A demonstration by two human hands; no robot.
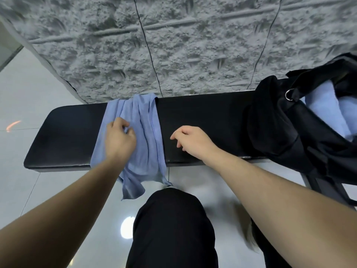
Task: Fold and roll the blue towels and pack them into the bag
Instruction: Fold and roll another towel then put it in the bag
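Left hand (119,137) pinches towel (141,120) — bench (202,117).

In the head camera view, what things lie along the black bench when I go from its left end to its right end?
Bare end of the bench → blue towel, pinched by the left hand → right hand, holding nothing → black bag, with rolled towels inside.

towel (139,120) on bench (202,120) left | bag (280,120) on right end
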